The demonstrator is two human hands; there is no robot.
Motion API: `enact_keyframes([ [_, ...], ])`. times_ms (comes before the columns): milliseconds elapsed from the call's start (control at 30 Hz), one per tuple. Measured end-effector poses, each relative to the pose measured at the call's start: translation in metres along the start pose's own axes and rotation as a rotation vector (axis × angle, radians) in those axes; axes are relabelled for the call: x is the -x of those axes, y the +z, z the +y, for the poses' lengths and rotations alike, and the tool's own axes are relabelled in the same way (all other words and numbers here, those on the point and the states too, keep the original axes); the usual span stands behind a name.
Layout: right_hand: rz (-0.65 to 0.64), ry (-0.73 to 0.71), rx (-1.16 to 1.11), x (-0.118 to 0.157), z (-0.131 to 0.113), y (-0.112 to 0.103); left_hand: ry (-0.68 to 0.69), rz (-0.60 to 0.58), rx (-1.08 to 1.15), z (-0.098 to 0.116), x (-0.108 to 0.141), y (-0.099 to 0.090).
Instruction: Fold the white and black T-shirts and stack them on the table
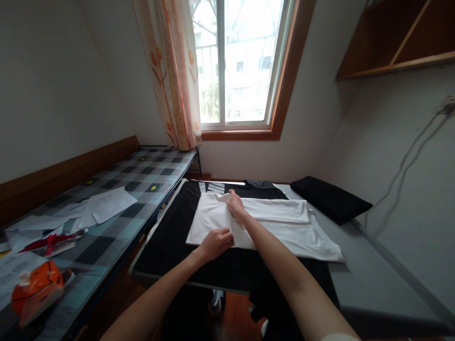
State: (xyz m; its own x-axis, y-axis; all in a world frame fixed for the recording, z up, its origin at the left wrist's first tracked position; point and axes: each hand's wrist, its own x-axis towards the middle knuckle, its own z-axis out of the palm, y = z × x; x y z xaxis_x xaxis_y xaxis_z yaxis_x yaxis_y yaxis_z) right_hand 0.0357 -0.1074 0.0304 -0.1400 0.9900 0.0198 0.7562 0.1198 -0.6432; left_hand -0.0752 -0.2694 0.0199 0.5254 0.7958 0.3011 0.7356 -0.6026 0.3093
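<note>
Right hand (235,204) is pinching white cloth (273,215) at its far edge. Left hand (217,242), fingers curled, grip unclear, is touching the near edge.

Looks like bedroom in home. Has bed (146,206) with checked cover (158,166) by left wall (46,94), loose papers (110,203) on top. Also has window (245,66) with flowery curtain (176,71), wooden shelf (398,66) high on right wall (384,147), and table (369,279) with clothes (211,218) spread out flat.

Wall shelf (419,35): top beyond my sight. Papers (110,206): print too small for me to read. Black cloth (170,258): middle hidden beneath white garment (209,215).
</note>
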Motion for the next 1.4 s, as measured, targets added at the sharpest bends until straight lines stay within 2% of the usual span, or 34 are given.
enact_keyframes([
  [133, 0.009, 0.007, -0.099, -0.002, 0.006, 0.0, -0.036, -0.022, 0.04, 0.002, 0.001, 0.001],
  [267, 0.124, -0.038, 0.104, 0.004, -0.006, 0.0, -0.063, -0.045, 0.115, 0.004, 0.001, -0.002],
  [367, 0.157, -0.269, 0.282, 0.01, -0.02, 0.005, -0.168, 0.045, 0.088, -0.004, -0.003, -0.012],
  [433, 0.087, -0.441, 0.337, 0.013, -0.024, 0.013, -0.278, 0.147, -0.025, -0.017, -0.005, -0.021],
  [500, 0.004, -0.532, 0.378, 0.016, -0.023, 0.021, -0.37, 0.199, -0.165, -0.033, -0.006, -0.029],
  [600, -0.096, -0.479, 0.414, 0.017, -0.014, 0.028, -0.508, 0.117, -0.312, -0.057, -0.001, -0.031],
  [700, -0.137, -0.354, 0.416, 0.015, -0.004, 0.027, -0.579, -0.004, -0.322, -0.072, 0.007, -0.024],
  [867, -0.145, -0.28, 0.417, 0.012, 0.017, 0.01, -0.574, -0.04, -0.311, -0.077, 0.011, -0.017],
  [1067, -0.111, -0.254, 0.453, 0.019, 0.055, -0.02, -0.562, -0.013, -0.39, -0.066, 0.003, -0.016],
  [1267, -0.075, -0.164, 0.482, 0.029, 0.1, -0.057, -0.47, -0.04, -0.351, -0.038, -0.029, -0.007],
  [1400, 0.025, -0.18, 0.57, 0.049, 0.137, -0.088, -0.463, -0.023, -0.369, -0.018, -0.061, -0.006],
])
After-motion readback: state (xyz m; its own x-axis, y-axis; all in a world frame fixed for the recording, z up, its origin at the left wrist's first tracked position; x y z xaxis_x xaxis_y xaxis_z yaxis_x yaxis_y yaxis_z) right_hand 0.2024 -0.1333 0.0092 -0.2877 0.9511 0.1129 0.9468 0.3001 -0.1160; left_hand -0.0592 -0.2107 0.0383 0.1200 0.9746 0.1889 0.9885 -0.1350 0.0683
